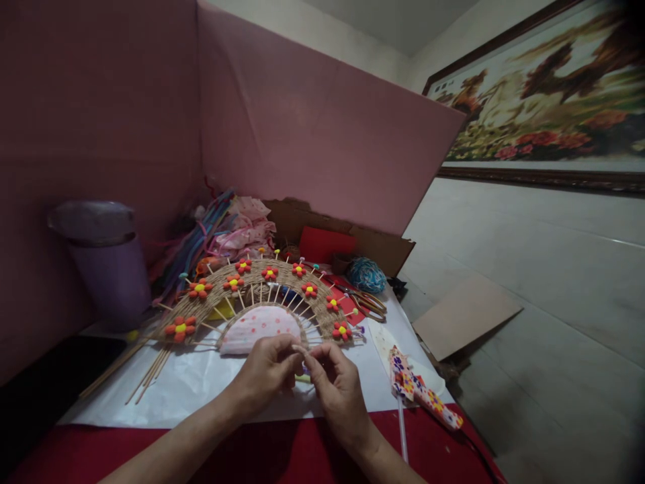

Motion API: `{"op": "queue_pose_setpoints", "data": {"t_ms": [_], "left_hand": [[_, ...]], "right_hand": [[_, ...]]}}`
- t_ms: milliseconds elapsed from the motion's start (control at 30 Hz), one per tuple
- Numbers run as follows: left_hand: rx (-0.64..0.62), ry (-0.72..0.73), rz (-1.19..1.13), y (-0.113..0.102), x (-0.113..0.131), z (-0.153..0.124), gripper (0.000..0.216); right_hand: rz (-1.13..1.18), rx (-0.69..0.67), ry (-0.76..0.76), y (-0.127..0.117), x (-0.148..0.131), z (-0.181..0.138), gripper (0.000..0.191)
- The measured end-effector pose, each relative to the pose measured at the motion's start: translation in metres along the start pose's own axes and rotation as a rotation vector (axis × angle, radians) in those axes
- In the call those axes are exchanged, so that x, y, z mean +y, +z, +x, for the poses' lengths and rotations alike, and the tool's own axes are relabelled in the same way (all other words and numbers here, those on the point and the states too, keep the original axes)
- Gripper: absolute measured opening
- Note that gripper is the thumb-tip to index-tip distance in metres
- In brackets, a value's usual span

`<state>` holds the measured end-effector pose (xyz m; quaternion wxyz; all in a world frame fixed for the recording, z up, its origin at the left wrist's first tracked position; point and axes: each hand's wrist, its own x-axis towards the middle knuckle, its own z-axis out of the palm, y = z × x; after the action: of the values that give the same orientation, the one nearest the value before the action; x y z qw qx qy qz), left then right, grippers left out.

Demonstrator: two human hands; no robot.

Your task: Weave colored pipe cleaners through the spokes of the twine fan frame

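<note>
My left hand (267,376) and my right hand (338,388) meet fingertip to fingertip over the white paper sheet (201,380). Both are closed in a pinch on something small I cannot make out. Just beyond them lies a half-round woven fan piece (262,292) of twine and wooden sticks. It carries several red flowers with yellow centres, and a pink dotted half-circle (256,326) sits at its base. Loose sticks (146,370) lie to the left of my hands.
A glue gun (420,390) wrapped in flowered paper rests at the right on the red tablecloth (282,454). Scissors (365,300), a blue yarn ball (365,274), pipe cleaners (201,238) and a purple bucket (108,265) stand behind. Pink boards (312,128) wall the table.
</note>
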<state>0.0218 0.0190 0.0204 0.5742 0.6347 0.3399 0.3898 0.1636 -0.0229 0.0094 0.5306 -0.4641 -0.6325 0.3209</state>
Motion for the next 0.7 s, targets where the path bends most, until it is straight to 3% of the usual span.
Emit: {"op": "queue_pose_setpoints", "data": {"t_ms": [300, 533, 700], "left_hand": [[-0.051, -0.051, 0.02, -0.0017, -0.0006, -0.0009, 0.026], [-0.058, -0.001, 0.125, -0.0033, -0.0022, -0.0003, 0.029], [-0.121, -0.014, 0.111, -0.0073, 0.0042, -0.0007, 0.031]], "right_hand": [[0.021, -0.003, 0.046, -0.0017, 0.0015, 0.0025, 0.016], [0.006, -0.01, 0.005, -0.001, 0.0014, 0.002, 0.013], [0.195, -0.057, 0.115, -0.0037, -0.0012, 0.0045, 0.017]]}}
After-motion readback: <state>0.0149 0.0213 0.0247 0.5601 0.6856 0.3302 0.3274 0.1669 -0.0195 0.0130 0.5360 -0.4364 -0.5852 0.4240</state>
